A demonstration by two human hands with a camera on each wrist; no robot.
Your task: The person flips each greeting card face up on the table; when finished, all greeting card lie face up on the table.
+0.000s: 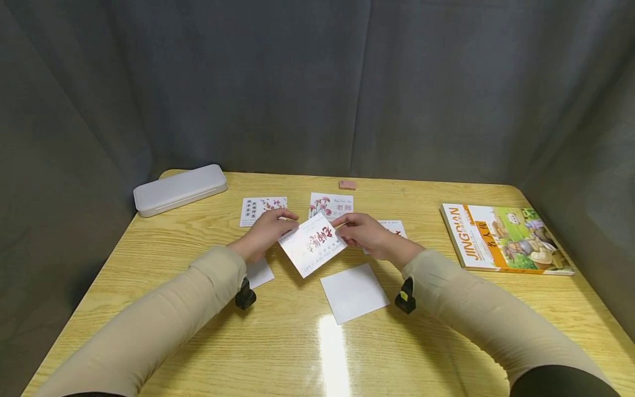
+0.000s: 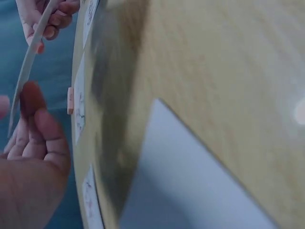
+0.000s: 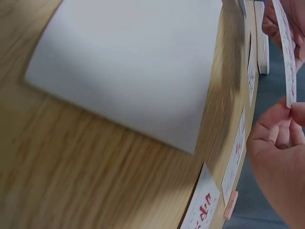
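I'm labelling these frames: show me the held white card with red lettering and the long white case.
Held white card with red lettering (image 1: pixel 312 245): head view, middle of its printed face.
Long white case (image 1: pixel 179 186): head view, middle of its top.

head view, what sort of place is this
Possibly a curtained-off desk space, though the wider room is hidden: dark grey curtains hang on three sides of a wood-grain table, where printed cards and a book lie.

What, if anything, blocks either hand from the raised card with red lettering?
Nothing visible. The left hand and right hand both hold the raised card by its edges. The plain white card lies on the table, not between them.
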